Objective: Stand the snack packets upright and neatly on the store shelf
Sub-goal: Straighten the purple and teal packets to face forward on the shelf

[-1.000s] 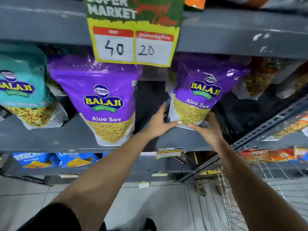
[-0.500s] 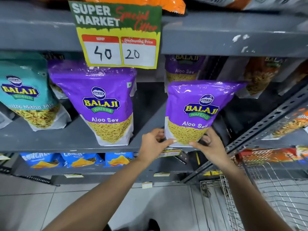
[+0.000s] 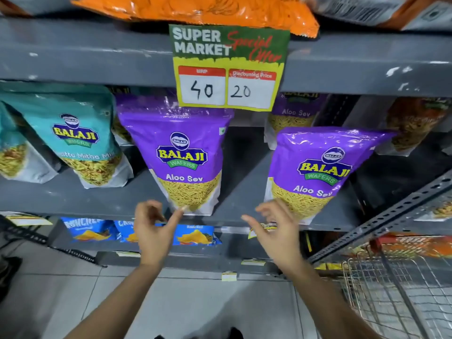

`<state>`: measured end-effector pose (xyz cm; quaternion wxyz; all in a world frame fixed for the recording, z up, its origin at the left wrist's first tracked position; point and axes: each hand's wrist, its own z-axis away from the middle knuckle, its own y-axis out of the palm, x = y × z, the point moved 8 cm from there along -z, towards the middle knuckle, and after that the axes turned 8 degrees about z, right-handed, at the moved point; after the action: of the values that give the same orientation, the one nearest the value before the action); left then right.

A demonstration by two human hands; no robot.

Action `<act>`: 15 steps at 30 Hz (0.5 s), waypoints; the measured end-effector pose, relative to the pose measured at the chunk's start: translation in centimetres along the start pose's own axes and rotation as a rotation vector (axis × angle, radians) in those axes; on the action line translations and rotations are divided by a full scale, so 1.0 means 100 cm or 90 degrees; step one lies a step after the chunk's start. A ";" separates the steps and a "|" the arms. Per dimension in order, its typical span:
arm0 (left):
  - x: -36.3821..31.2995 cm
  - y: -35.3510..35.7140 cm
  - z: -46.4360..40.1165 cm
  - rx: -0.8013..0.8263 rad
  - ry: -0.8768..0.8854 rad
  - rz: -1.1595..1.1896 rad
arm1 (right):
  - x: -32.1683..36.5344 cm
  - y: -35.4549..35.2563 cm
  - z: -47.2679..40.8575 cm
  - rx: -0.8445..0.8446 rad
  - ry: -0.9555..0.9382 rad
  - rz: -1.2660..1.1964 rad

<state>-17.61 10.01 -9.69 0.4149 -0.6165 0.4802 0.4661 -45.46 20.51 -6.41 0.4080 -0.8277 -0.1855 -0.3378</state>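
So the grey metal shelf [image 3: 73,199] has two purple Aloo Sev packets standing at the front, one near the middle [image 3: 182,155] and one to the right [image 3: 318,172] leaning a bit rightward, with a bare stretch of shelf between them and another purple packet [image 3: 293,116] further back. Left of those stands a teal Balaji packet [image 3: 78,135], with one more teal packet [image 3: 11,152] cut off at the edge. Far right at the back there's a brownish packet [image 3: 411,123], too dim to read.
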 end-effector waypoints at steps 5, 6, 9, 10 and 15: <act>0.032 0.003 -0.047 0.200 -0.158 0.001 | -0.003 0.103 -0.024 0.307 0.218 -0.065; 0.035 0.008 -0.050 0.253 -0.170 0.003 | -0.001 0.114 -0.028 0.328 0.235 -0.096; 0.036 0.020 -0.047 0.280 -0.181 0.004 | -0.003 0.124 -0.033 0.334 0.240 -0.133; 0.036 0.021 -0.046 0.265 -0.179 0.008 | -0.005 0.123 -0.033 0.322 0.235 -0.129; 0.036 0.026 -0.043 0.263 -0.179 0.036 | -0.018 0.114 -0.024 0.266 0.277 -0.159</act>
<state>-19.03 4.69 -12.37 0.5817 -0.4338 0.5199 0.4507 -41.09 11.70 -12.87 0.5545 -0.6051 -0.2595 -0.5090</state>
